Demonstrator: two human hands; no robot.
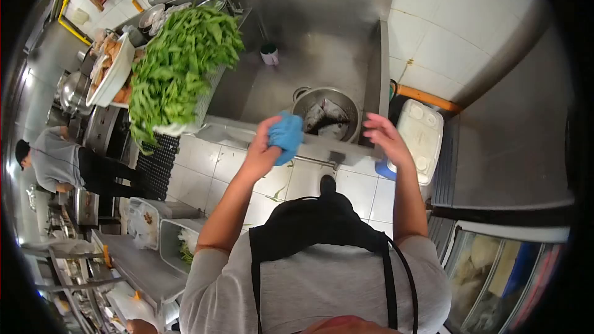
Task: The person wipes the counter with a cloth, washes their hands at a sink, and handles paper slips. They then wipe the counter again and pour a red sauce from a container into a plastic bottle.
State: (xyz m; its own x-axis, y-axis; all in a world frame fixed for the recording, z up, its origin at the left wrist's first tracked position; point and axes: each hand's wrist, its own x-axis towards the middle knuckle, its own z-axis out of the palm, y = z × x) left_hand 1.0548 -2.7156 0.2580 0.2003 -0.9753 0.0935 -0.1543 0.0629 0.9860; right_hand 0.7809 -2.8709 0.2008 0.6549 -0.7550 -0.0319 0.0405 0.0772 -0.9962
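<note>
My left hand is closed around a crumpled blue cloth in front of the sink's near edge. To the right, my right hand is raised with its fingers apart and holds nothing. Between the two hands, a metal pot stands inside the steel sink. Several silvery pieces of fish lie in the pot. A mug stands farther back in the sink.
Leafy greens are heaped left of the sink beside a white tub of food. A cooler stands at right. Grey bins are on the left floor. Another person stands at far left.
</note>
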